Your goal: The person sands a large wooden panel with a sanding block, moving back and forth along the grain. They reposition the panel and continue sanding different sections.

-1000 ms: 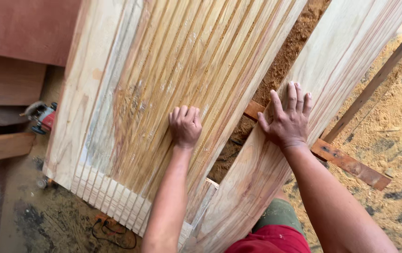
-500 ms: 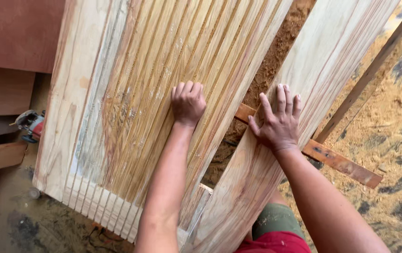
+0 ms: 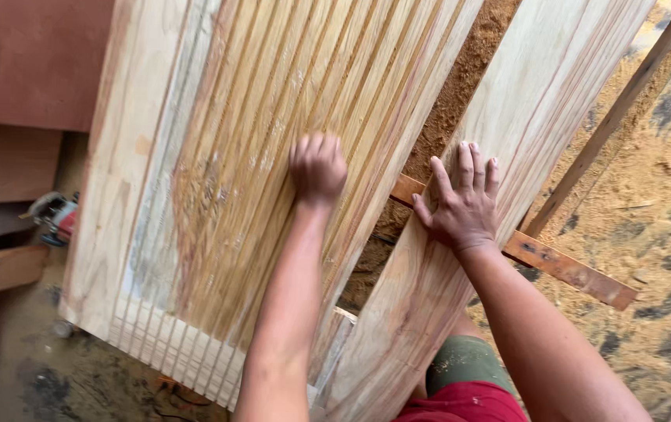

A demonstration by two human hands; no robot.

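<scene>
Item 1: wide pale wooden panel with many parallel lengthwise grooves [image 3: 218, 180], 1 in view, lying tilted across the left and middle of the frame, its near end cut into a comb of short slats. The left hand [image 3: 317, 166] rests on its grooved face near the right edge; the grip is narrow, fingers curled down and bunched against the wood, nothing enclosed. The hand is blurred, so whether the fingertips hook into a groove cannot be told.

Item 2: long pale wooden plank with reddish grain streaks [image 3: 507, 180], 1 in view, slanting from lower centre to upper right, just beside the grooved panel with a gap between them. The right hand [image 3: 463, 202] lies flat on it, grip wide, 5 digits spread, palm down, holding nothing.

Item 3: narrow reddish-brown wooden battens, 2 in view: 1 [image 3: 570, 270] running under the plank below the right hand, 1 [image 3: 625, 101] leaning at upper right.

Item 4: red and grey power tool [image 3: 55, 216], 1, at the left edge, well apart from both hands.

Item 5: sawdust-covered floor [image 3: 664, 234] beneath everything.
</scene>
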